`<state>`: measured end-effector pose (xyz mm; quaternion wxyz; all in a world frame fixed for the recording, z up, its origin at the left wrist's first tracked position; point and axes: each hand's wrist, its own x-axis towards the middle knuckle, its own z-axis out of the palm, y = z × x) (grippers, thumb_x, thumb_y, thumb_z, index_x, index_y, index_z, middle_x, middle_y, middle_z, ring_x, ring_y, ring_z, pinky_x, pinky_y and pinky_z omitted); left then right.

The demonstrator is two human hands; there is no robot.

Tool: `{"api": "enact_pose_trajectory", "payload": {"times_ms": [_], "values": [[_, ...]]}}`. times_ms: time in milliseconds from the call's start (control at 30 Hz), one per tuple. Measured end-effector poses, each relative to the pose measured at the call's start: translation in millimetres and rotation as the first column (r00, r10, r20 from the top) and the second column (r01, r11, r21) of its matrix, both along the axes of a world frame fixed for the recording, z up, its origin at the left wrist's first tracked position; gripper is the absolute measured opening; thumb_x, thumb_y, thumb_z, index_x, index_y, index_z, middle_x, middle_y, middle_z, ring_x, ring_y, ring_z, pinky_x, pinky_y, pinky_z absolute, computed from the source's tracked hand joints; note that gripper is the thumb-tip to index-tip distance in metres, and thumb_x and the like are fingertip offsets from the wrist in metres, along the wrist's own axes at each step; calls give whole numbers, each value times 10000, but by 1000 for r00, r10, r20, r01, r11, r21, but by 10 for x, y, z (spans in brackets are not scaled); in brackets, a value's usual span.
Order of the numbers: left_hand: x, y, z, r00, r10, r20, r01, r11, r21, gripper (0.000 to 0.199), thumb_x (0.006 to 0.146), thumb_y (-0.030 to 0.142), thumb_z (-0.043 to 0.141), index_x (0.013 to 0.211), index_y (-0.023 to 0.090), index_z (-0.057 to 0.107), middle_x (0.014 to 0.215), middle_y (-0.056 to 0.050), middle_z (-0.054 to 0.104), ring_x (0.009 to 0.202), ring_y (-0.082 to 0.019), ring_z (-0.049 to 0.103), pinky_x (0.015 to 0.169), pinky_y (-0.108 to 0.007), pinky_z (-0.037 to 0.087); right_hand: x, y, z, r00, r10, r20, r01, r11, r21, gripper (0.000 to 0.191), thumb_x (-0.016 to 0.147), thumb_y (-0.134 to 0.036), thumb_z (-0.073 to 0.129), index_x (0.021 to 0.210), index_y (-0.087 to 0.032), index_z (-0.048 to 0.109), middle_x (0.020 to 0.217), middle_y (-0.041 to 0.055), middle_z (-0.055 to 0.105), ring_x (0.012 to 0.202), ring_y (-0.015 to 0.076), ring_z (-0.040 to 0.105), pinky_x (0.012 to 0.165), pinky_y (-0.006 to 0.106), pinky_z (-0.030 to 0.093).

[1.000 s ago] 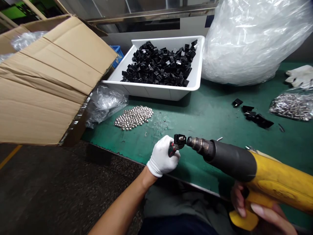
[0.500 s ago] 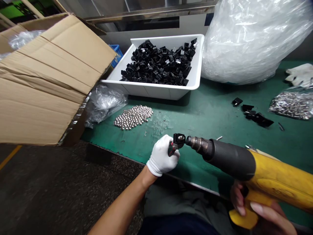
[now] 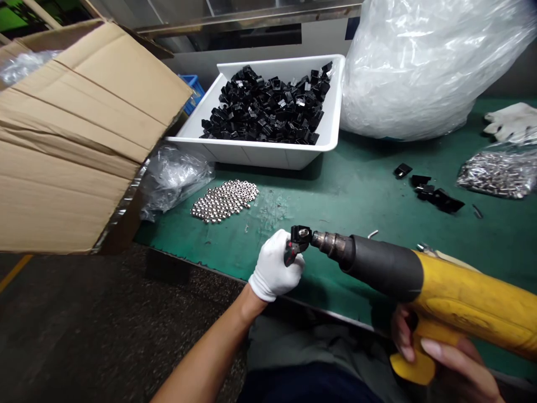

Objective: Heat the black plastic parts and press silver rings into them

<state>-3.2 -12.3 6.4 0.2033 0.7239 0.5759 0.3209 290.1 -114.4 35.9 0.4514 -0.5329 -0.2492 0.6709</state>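
Observation:
My left hand (image 3: 274, 270), in a white glove, is closed around small pliers with dark red-and-black handles (image 3: 289, 255). At the pliers' jaws is a small black plastic part (image 3: 298, 231) with a shiny metal piece set in it. My bare right hand (image 3: 455, 358) is wrapped around the grip of a yellow heat gun (image 3: 465, 296). The gun's stepped metal nozzle points left, its tip right beside the black part; whether they touch I cannot tell. Both are held over the front edge of the green table.
Behind stands a white tray (image 3: 277, 154) heaped with black parts. Metal nuts (image 3: 224, 200) lie left of centre, near a cardboard box (image 3: 79, 145). A big plastic bag (image 3: 406, 73), several loose black parts (image 3: 440, 198), a bag of metal pieces (image 3: 497, 174) and a glove (image 3: 512, 122) are rightward.
The heat gun has shifted slightly left, its nozzle closer to the black part. The pliers have tilted a little in my left hand. The whole view has moved slightly.

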Motion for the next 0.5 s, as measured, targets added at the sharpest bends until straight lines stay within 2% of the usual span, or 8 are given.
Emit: {"api": "enact_pose_trajectory", "payload": {"times_ms": [233, 367, 500], "values": [[-2, 6, 5, 999, 10, -34, -9, 1000, 19, 134, 734, 193, 544, 771, 222, 418, 752, -5, 470, 667, -157, 472, 618, -295, 383, -14, 22, -42, 1000, -22, -17, 23, 998, 56, 240, 818, -393, 568, 979, -215, 584, 747, 52, 584, 601, 209, 519, 576, 353, 416], [1, 0, 3, 1000, 8, -26, -8, 1000, 5, 130, 739, 187, 537, 782, 223, 420, 757, -5, 467, 667, -158, 468, 627, -298, 388, 30, 29, -81, 997, 29, -73, -26, 999, 39, 246, 818, -380, 585, 997, -211, 578, 774, 65, 610, 613, 212, 545, 567, 346, 406], [3, -1, -1, 999, 12, -30, -11, 1000, 16, 143, 737, 181, 541, 792, 224, 416, 765, -4, 464, 673, -160, 468, 630, -297, 385, 42, 35, -71, 998, 33, -48, -31, 999, 43, 241, 826, -358, 557, 1020, -216, 570, 782, 56, 610, 604, 201, 537, 570, 340, 408]]}}
